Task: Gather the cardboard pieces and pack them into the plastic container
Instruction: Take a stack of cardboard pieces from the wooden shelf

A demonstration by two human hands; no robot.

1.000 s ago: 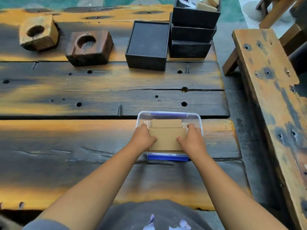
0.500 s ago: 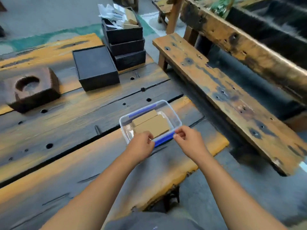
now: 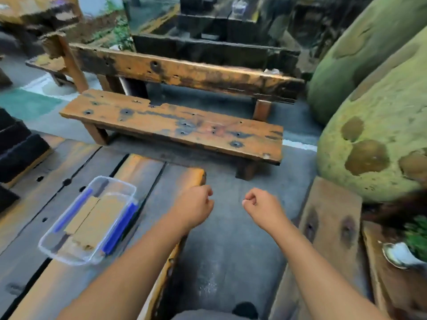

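The clear plastic container (image 3: 52, 249) with blue side strips sits on the wooden table (image 3: 69, 285) at the lower left. Flat brown cardboard pieces (image 3: 97, 219) lie stacked inside it. My left hand (image 3: 193, 207) hovers past the table's right edge, fingers curled shut, holding nothing. My right hand (image 3: 262, 207) is beside it over the concrete floor, also curled into a loose empty fist. Both hands are well to the right of the container and apart from it.
A worn wooden bench (image 3: 175, 127) stands ahead across a gap of grey floor (image 3: 228, 250). Black boxes (image 3: 16, 153) are stacked at the table's left edge. Large mossy rocks (image 3: 374, 135) fill the right side, with a wooden plank (image 3: 328, 239) below them.
The view has swung to the right. Both hands let go of the container and moved right, off the table, closing into loose fists.
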